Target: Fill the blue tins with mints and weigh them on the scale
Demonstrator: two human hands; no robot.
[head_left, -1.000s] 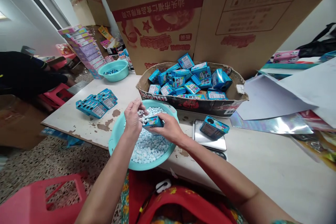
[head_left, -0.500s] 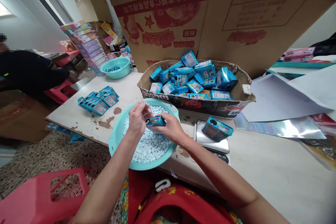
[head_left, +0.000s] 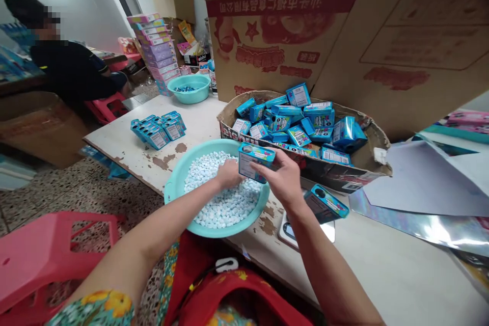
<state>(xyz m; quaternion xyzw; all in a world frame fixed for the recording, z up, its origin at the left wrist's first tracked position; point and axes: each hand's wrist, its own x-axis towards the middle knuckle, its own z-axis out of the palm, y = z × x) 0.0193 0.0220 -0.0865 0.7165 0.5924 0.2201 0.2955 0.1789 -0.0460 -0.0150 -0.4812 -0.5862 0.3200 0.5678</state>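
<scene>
— Right hand (head_left: pixel 281 175)?
— Central frame, fingers closed around a blue box (head_left: pixel 252 163), held above the right side of the turquoise basin (head_left: pixel 176 183).
— Left hand (head_left: pixel 229 173)?
— Among white pellets (head_left: pixel 219 210) in that basin; fingers obscured, opening and hold undeterminable.

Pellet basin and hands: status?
Left hand in white pellets, fingertips hidden. Right hand holds blue box over right edge of basin. Forearm partly hides scale.

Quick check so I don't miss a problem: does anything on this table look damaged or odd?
Yes. The cardboard tray has a ragged, bent rim. The tabletop has bare patches near the bowl, its white surface worn away. The carton behind shows upside-down printing.
</scene>
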